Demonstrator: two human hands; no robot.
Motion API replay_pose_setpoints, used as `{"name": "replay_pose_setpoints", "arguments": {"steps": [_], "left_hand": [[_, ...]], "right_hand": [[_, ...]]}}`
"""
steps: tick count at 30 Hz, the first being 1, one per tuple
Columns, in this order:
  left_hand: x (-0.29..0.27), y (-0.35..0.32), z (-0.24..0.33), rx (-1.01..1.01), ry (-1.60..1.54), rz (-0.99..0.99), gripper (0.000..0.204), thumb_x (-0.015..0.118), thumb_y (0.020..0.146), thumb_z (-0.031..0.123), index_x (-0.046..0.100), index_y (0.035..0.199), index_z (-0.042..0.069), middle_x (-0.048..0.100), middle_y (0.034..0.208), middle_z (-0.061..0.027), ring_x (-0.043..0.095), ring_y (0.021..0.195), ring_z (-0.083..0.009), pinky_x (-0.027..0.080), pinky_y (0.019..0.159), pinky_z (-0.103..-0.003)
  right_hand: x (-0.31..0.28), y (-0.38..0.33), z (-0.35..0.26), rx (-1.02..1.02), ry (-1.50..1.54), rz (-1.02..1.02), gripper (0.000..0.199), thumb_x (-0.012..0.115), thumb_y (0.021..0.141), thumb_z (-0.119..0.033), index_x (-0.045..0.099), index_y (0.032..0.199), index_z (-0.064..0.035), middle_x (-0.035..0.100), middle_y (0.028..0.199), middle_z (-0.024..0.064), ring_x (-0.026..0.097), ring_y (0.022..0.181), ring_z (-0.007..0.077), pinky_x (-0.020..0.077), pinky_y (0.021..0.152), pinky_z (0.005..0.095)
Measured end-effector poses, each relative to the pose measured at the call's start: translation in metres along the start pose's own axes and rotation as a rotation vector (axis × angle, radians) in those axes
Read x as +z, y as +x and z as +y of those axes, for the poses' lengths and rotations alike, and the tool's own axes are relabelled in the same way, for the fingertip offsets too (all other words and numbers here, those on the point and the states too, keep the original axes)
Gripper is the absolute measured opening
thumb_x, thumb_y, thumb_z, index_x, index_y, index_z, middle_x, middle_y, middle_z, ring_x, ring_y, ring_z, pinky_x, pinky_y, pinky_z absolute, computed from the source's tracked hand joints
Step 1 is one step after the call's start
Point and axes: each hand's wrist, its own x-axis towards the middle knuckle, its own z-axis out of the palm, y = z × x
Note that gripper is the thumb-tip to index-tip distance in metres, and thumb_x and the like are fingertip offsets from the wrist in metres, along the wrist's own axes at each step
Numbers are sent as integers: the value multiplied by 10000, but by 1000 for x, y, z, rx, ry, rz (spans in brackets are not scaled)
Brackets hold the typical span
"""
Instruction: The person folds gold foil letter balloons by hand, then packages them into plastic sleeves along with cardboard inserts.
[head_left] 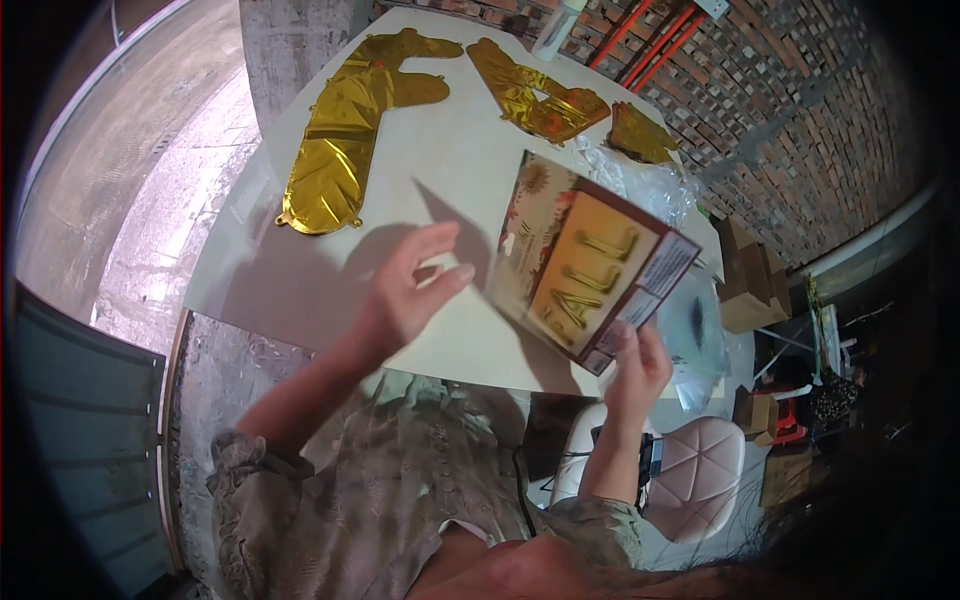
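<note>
My right hand (638, 372) pinches the lower right corner of a printed card (600, 250) between thumb and fingers. Brown and orange, the card pictures gold letter balloons and is tilted above the table. My left hand (415, 285) holds nothing; its thumb and fingers are apart, to the left of the card. Beyond it, a flat gold foil letter balloon (335, 150) lies on the pale table (440, 160). Another gold foil balloon (535, 95), with a hole in it, lies farther right. Beside that is a smaller, folded-looking piece of gold foil (640, 133).
Clear plastic wrapping (650, 185) lies along the table's right side. A bottle (558, 28) stands at the far edge by the brick wall (800, 120). Cardboard boxes (750, 280) are to the right. A white padded chair (695, 475) sits near the table's front edge.
</note>
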Motion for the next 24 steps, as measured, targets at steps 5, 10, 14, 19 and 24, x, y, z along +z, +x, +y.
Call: {"name": "replay_pose_setpoints", "arguments": {"steps": [5, 10, 14, 19, 24], "left_hand": [[-14, 32, 24, -306, -180, -407, 263, 607, 1016, 173, 663, 1152, -45, 694, 1068, -65, 648, 940, -107, 520, 874, -266], [-9, 24, 9, -235, -56, -279, 235, 714, 954, 208, 718, 1065, 2, 714, 913, -17, 623, 791, -70, 511, 733, -235], [-2, 17, 10, -82, 83, -143, 201, 767, 905, 158, 729, 987, -22, 733, 873, -54, 637, 776, -57, 525, 708, -227], [-3, 8, 22, 61, 140, -146, 193, 746, 919, 137, 719, 979, -44, 741, 891, -74, 645, 798, -58, 531, 723, -228], [-10, 12, 24, 16, 32, -253, 175, 691, 956, 122, 710, 991, -49, 720, 851, -55, 637, 788, -70, 532, 721, -240]], "right_hand": [[3, 4, 1, 179, 418, -65, 208, 627, 990, -102, 678, 1128, 46, 713, 976, 50, 651, 852, 109, 512, 781, 244], [6, 3, 12, 223, 403, -46, 194, 615, 992, -80, 677, 1119, 52, 716, 962, 66, 653, 799, 101, 530, 718, 239], [4, 3, 19, 259, 401, -127, 237, 606, 1005, -140, 655, 1149, 42, 710, 1016, 61, 661, 890, 116, 525, 800, 261], [5, 2, 28, 257, 410, -107, 261, 605, 1005, -146, 640, 1174, 50, 707, 1032, 73, 664, 884, 122, 534, 790, 264], [8, -1, 28, 240, 443, -52, 194, 600, 996, -50, 666, 1134, 69, 710, 992, 71, 639, 832, 97, 517, 757, 239]]}}
